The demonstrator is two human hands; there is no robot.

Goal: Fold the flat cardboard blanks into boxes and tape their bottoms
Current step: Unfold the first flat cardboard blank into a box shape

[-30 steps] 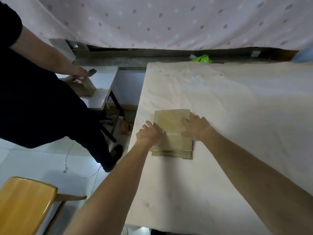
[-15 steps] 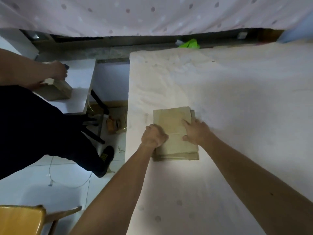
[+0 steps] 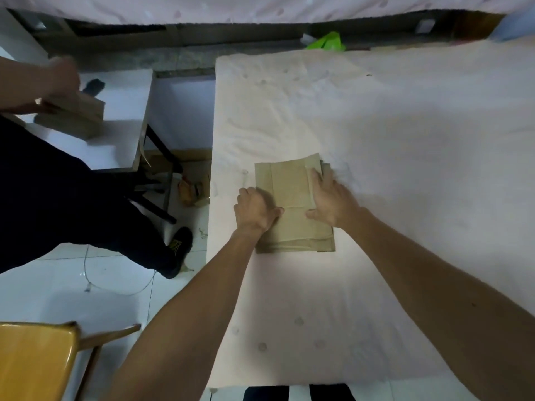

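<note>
The stack of flat cardboard blanks (image 3: 289, 183) lies on the cloth-covered table (image 3: 405, 140), close to the table's left edge and directly ahead of the person. Its long axis runs away from the body, near end to far end, with a slight skew; the lower blanks show offset at the near and right edges. The left hand (image 3: 254, 211) sits at the left long edge about midway along it, fingers curled round that edge and thumb laid on the top face, so it grips the stack; whether it holds only the top blank or several cannot be told. The right hand (image 3: 333, 198) lies flat on the right part of the top face, fingers straight and pointing to the far end, pressing down without grasping. Both hands are equally near, one per long edge. Judgement: lifting a single blank depends on separating it at the left edge while the right hand restrains the remainder
</note>
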